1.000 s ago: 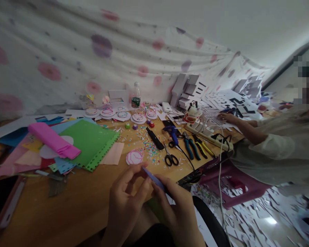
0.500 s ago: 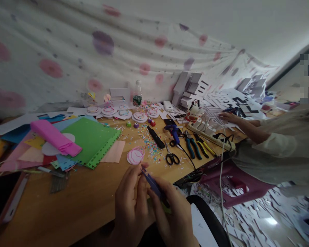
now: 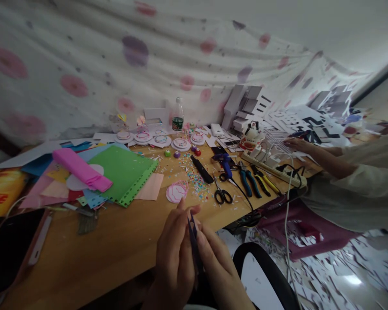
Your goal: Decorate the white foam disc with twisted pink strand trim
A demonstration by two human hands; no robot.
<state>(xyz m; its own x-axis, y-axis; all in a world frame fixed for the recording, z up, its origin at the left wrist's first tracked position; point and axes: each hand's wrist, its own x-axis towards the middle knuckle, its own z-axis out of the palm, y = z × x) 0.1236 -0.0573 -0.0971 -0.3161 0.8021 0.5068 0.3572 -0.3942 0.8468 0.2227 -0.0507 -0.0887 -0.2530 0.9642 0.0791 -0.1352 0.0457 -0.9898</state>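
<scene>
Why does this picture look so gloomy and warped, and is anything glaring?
In the head view, light is dim, leaving the left hand, right hand and purple piece shadowed; in the same view, glare whitens a patch of floor at lower right, and the co-worker's sleeve looks soft and stretched, probably wide-angle distortion.

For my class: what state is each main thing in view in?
Thin purple piece: apparently folded, held by left hand and right hand
Black-handled metal scissors: flat, blades seemingly shut
Clear green-labelled plastic bottle: upright, capped
Bright pink oblong bundle: folded
Teal-handled metal pliers: handles apart
Yellow-and-black hand tool: handles apart
Long cream power strip: plugs in
</scene>
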